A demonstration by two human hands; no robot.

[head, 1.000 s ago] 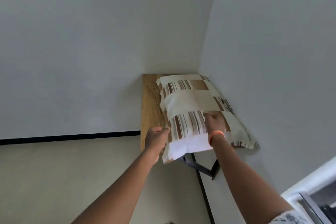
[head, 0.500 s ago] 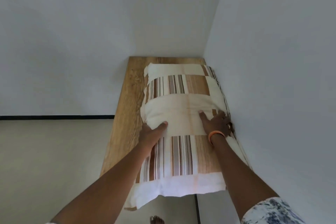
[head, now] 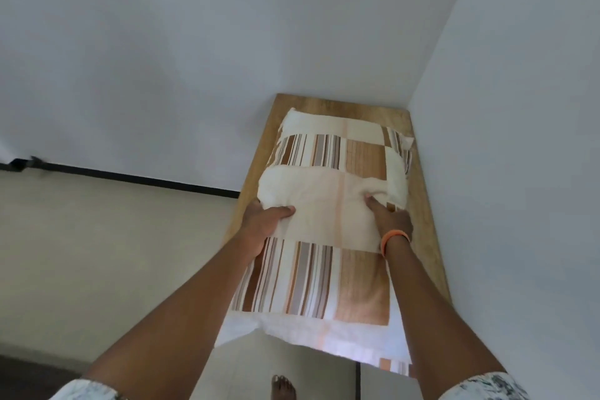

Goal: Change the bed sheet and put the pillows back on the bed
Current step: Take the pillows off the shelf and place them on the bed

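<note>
Both hands clamp pillow [head: 324, 227] at its middle, left hand [head: 263, 221] fingers wrapped under left edge, thumb on top; right hand [head: 391, 221] gripping right side. Lift evenly, near end overhangs table [head: 256, 153]. Wall close beyond right fingers, open floor [head: 97, 253] left
</note>
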